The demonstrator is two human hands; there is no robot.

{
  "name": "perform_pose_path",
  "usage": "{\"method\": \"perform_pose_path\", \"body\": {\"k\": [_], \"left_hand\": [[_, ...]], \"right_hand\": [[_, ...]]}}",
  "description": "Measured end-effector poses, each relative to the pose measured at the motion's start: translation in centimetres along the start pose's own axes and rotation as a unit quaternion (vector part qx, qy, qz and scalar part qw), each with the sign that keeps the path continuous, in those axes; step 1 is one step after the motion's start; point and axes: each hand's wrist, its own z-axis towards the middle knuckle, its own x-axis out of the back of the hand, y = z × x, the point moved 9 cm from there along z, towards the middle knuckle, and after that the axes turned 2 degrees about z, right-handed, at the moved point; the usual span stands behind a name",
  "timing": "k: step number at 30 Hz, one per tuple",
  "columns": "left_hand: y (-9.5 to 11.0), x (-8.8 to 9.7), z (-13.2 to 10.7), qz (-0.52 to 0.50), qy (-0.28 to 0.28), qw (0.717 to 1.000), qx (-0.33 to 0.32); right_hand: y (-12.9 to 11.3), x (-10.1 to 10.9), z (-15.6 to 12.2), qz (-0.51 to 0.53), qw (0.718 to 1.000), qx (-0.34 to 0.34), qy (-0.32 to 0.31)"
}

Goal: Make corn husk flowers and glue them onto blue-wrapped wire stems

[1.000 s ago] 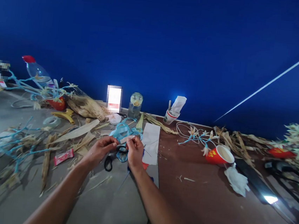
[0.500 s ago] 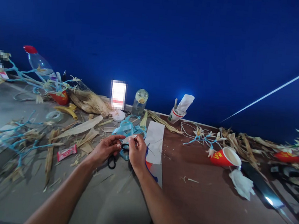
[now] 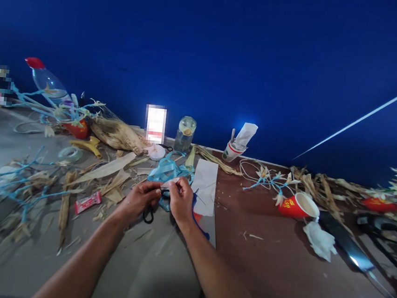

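Note:
My left hand (image 3: 139,200) and my right hand (image 3: 181,200) meet over the middle of the table, both with fingers pinched on a small pale husk strip (image 3: 169,182) held between them. A thin wire or thread runs down from the right hand's fingers. Just beyond the hands lies a tangle of light blue ribbon (image 3: 167,170). Black-handled scissors (image 3: 148,213) lie under the left hand. A white paper sheet (image 3: 205,186) lies right of the hands.
Dried corn husks (image 3: 115,134) and blue-wrapped twig stems (image 3: 23,183) litter the left. At the back stand a red-capped bottle (image 3: 47,80), a glass jar (image 3: 184,135) and a paper cup (image 3: 231,150). A tipped red cup (image 3: 298,206), crumpled tissue (image 3: 319,240) and husk flowers (image 3: 269,178) lie right.
Both hands stay pinched together on the husk strip, with the fingers shifting slightly. The view has tilted up and to the left a little.

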Motion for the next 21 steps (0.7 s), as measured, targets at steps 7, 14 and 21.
{"method": "perform_pose_path", "body": {"k": [7,14,21], "left_hand": [[-0.08,0.02,-0.14,-0.042,0.011,0.999,0.020],[-0.03,-0.02,-0.22,-0.056,-0.007,0.998,0.010],[0.02,0.12,-0.23,-0.038,0.012,0.999,0.008]], "right_hand": [[-0.11,0.14,0.15,-0.001,1.000,-0.020,-0.001],[0.21,0.23,0.13,-0.028,0.999,-0.017,0.006],[0.00,-0.15,-0.03,-0.027,1.000,-0.007,-0.014]]}}
